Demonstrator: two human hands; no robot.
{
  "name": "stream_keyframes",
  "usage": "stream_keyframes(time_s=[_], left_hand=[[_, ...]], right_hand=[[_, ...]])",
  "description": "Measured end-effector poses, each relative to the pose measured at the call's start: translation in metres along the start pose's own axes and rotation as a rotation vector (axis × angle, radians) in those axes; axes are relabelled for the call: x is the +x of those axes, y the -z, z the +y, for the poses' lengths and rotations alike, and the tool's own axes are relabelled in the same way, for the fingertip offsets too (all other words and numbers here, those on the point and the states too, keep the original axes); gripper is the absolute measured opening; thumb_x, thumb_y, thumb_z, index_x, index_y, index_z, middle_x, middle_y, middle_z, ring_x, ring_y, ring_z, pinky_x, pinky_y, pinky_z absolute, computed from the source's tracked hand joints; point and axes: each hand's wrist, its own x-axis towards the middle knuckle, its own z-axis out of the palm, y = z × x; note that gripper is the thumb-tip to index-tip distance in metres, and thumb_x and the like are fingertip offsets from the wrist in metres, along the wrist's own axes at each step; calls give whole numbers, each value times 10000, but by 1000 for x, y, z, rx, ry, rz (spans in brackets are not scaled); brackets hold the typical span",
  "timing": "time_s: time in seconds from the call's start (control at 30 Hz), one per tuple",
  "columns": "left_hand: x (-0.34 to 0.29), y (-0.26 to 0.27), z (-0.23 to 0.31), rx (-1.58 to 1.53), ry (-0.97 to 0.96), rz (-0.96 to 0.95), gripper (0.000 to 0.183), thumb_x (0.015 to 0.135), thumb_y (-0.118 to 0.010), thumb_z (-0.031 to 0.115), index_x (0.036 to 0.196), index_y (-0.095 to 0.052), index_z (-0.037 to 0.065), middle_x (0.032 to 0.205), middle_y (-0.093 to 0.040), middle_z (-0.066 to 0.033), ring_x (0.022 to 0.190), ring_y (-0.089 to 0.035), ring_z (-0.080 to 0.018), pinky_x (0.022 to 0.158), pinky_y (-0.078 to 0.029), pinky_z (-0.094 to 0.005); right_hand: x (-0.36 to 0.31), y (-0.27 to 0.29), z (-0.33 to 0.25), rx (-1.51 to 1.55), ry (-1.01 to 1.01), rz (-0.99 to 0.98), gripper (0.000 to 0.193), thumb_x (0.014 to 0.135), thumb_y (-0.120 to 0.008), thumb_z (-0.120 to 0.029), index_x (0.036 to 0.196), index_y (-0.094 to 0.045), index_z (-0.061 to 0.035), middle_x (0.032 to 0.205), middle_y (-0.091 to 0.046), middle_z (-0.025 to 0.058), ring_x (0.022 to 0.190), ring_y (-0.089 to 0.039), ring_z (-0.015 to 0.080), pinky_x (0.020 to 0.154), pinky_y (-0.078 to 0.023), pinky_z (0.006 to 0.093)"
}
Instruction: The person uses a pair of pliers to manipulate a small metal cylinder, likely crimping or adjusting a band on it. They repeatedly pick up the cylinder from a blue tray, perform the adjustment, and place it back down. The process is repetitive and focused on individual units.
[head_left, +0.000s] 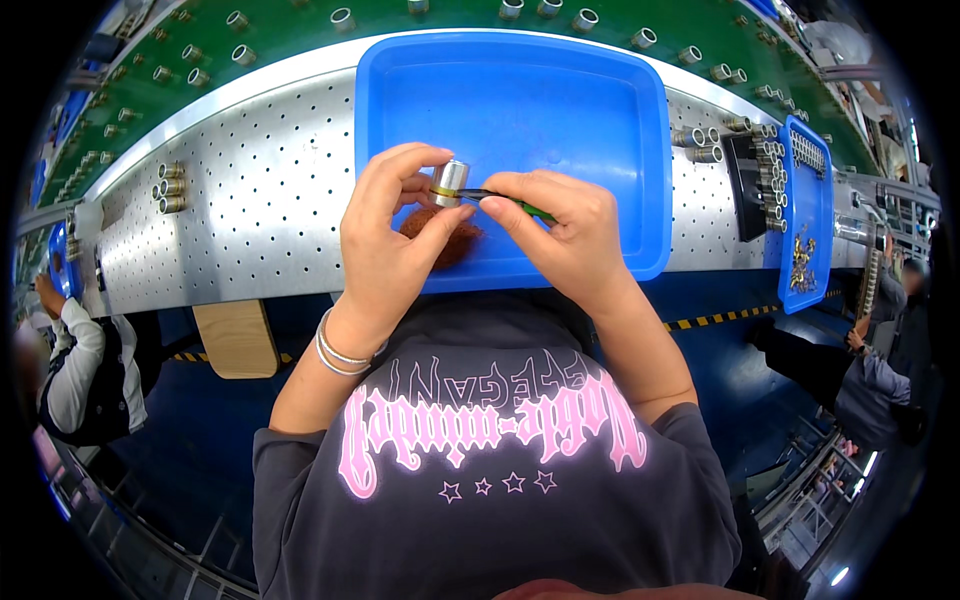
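My left hand (385,215) grips a short silvery metal cylinder (451,174) between thumb and fingers, over the near part of a blue plastic tray (654,130). A yellow band runs round the cylinder's lower part. In my right hand (570,220) is a slim dark tool with a green end, which looks like tweezers (538,212). Its dark tip meets the cylinder at the yellow band. Beneath my left hand, in the tray, lies a reddish-brown fuzzy heap (455,245), partly covered by the fingers.
A perforated metal bench (270,180) bears the tray. Several metal cylinders (172,188) lie at left, more (770,180) at right beside a black holder (743,188). A smaller blue tray (805,270) holds brass-coloured pieces. Behind runs a green conveyor (300,35) carrying cylinders. People work on both sides.
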Motion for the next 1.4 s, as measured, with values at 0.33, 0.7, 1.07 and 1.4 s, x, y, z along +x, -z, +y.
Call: stream_keyframes(time_s=[0.33,0.7,1.07,1.4], left_hand=[[0,-1,1,0,22,-8,413,639,-726,-39,1019,-575,22,1023,-564,-108,787,-610,-178,693,-518,-270],[26,16,-5,-14,47,-139,557,697,-680,-54,1208,-472,22,1204,-483,-94,916,-584,-173,798,-499,-288],[202,42,-97,669,-211,-74,397,765,-653,141,1139,-535,75,1112,-565,-131,998,-549,-300,848,-449,-364],[261,28,-123,800,-123,-218,262,798,-606,106,1051,-576,44,974,-630,-169,898,-611,-305,784,-470,-350]], right_hand=[[1,-1,1,83,-39,33,137,761,-682,-181,837,-673,-67,719,-643,84,583,-609,207,506,-455,273],[64,-6,27,234,-183,-121,116,796,-623,-162,851,-655,-64,781,-657,83,703,-632,217,625,-466,284],[172,-23,91,-568,-221,-81,169,779,-602,-258,925,-645,-184,871,-652,101,836,-617,283,686,-486,393],[98,4,53,-166,7,34,151,835,-536,-226,919,-598,-118,790,-626,137,744,-609,326,631,-472,436]])
